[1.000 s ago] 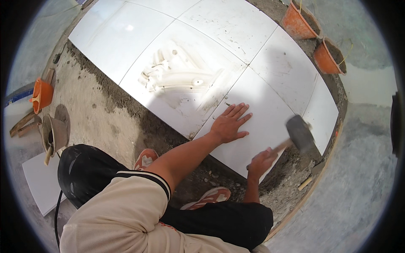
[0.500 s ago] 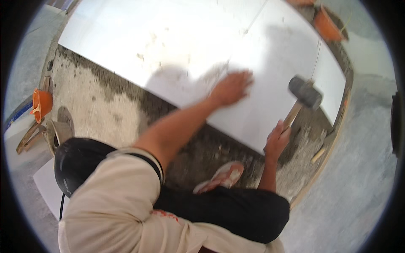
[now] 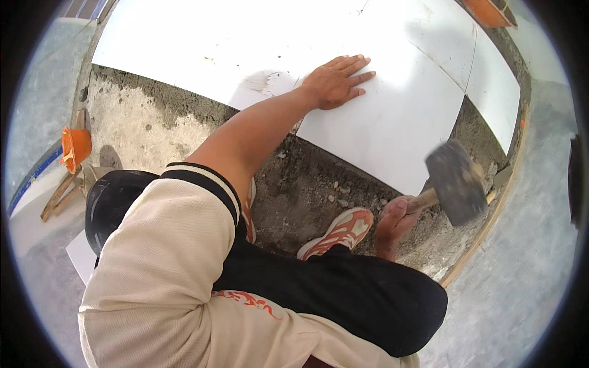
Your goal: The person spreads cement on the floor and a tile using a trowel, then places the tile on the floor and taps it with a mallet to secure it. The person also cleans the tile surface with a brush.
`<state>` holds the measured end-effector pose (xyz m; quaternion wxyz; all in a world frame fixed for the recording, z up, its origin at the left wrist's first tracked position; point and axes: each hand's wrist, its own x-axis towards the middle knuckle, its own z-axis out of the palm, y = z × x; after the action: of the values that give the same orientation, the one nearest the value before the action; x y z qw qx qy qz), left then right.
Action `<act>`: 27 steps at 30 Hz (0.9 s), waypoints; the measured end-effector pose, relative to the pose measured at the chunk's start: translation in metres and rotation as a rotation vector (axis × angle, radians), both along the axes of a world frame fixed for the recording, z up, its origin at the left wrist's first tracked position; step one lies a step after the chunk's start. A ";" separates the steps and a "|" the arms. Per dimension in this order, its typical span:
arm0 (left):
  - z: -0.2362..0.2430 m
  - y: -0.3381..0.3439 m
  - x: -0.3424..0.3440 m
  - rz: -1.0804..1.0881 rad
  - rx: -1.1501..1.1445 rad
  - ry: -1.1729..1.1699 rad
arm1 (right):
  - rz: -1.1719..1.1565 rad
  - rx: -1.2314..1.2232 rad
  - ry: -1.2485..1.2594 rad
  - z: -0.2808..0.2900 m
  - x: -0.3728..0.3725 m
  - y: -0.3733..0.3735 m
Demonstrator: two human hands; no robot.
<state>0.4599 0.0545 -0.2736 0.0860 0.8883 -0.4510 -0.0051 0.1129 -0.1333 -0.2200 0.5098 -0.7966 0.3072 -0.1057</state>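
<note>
My left hand (image 3: pixel 331 86) lies spread on a large white tile (image 3: pixel 374 141), fingertips pointing up and to the right. My right hand (image 3: pixel 396 221) grips the wooden handle of a mallet (image 3: pixel 455 184), whose dark head, slightly blurred, is beside the tile's lower right corner, over rough mortar. More white tiles, washed out by glare, adjoin this one above and to the left. A narrow tile piece (image 3: pixel 494 86) lies at the right, with exposed mortar (image 3: pixel 475 132) below its left edge.
An orange bucket (image 3: pixel 76 147) stands at the left beside wooden pieces (image 3: pixel 55 202) and a long blue strip (image 3: pixel 34 175). Another orange container (image 3: pixel 488 11) is at the upper right. My knees and shoes (image 3: pixel 334 233) are below the tiles. A wooden batten (image 3: pixel 472 251) edges the right side.
My left hand has moved up over the tile, still spread. The mallet rose half a second ago and has come down again, farther right. The whole view has shifted.
</note>
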 end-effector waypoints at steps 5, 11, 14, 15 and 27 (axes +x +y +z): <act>0.003 -0.001 -0.003 0.024 0.044 0.037 | 0.190 -0.356 0.335 0.002 0.022 0.021; 0.003 -0.004 0.001 0.021 0.052 -0.019 | 0.141 -0.191 -0.082 -0.006 0.004 0.017; 0.000 -0.013 -0.001 -0.015 0.086 -0.059 | 0.206 -0.257 0.240 0.006 0.033 0.023; 0.000 -0.008 0.002 0.001 0.093 -0.040 | 0.233 -0.133 0.552 0.014 0.040 0.024; 0.009 -0.014 0.003 -0.005 0.087 -0.068 | 0.013 -0.208 0.122 0.018 0.021 0.012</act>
<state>0.4627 0.0407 -0.2650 0.0318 0.8899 -0.4551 0.0052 0.1335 -0.1214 -0.2025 0.4052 -0.8522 0.3198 -0.0850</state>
